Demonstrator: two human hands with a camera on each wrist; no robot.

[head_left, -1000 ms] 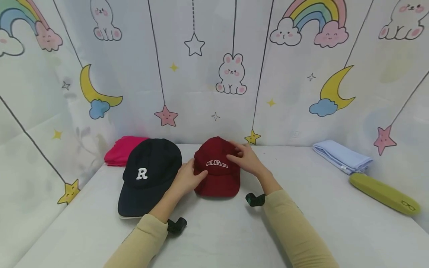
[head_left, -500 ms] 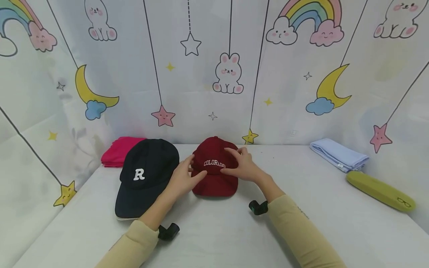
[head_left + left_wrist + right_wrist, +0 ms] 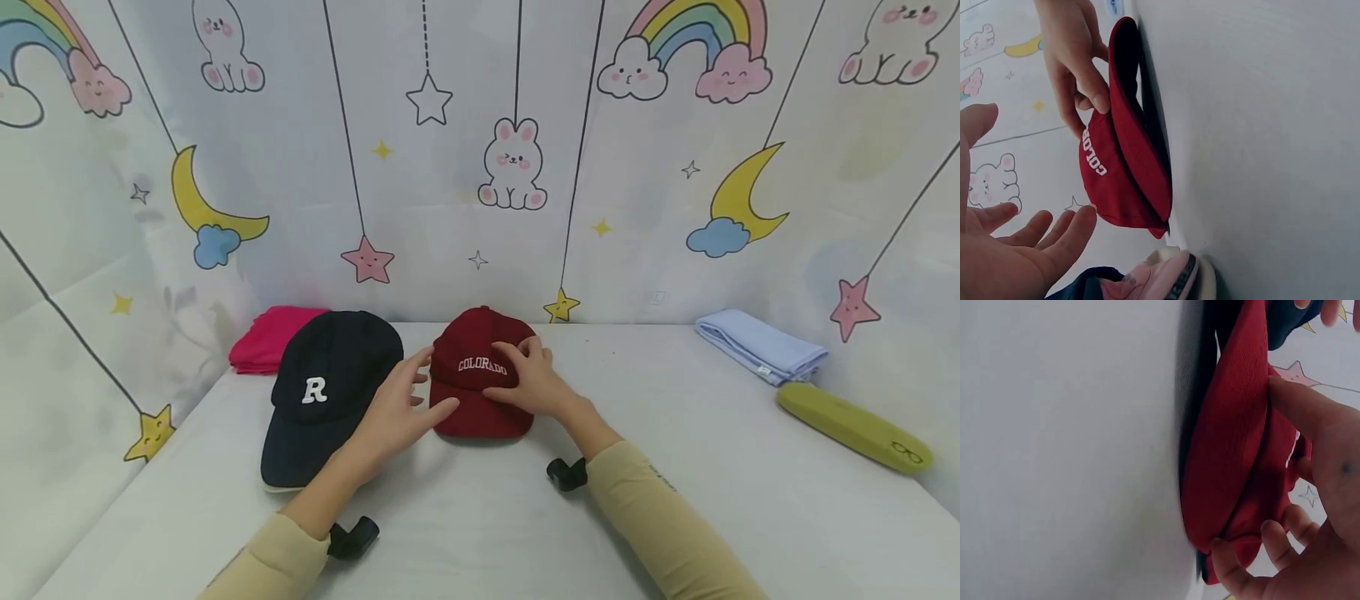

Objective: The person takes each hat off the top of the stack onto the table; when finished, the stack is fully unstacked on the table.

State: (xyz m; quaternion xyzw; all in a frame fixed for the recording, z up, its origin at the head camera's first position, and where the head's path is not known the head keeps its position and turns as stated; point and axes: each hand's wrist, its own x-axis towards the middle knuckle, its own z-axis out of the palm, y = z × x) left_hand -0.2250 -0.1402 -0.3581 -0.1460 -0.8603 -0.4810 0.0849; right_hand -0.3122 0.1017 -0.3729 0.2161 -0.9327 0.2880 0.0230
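A dark red baseball cap (image 3: 480,417) lettered COLORADO sits at the back middle of the white table, its brim facing me. My right hand (image 3: 536,379) is over the cap's right front, with thumb and fingers loosely spread. In the right wrist view its thumb (image 3: 1304,403) touches the seam between brim and crown, and the little finger reaches the brim's corner. My left hand (image 3: 393,408) is off the red cap's left side, fingers spread and holding nothing; the left wrist view shows a gap between them. Left of it stands a navy baseball cap (image 3: 318,437) with a white R.
Folded bright pink cloth (image 3: 258,346) lies behind the navy cap. At the back right is a folded light blue cloth (image 3: 765,346), with a long green glasses case (image 3: 851,427) in front of it. A patterned curtain (image 3: 450,208) rises behind the table (image 3: 480,517).
My left hand has drawn back from the red cap, down and to the left. My right hand has shifted left and slightly down across the cap's front. The caps stay in place.
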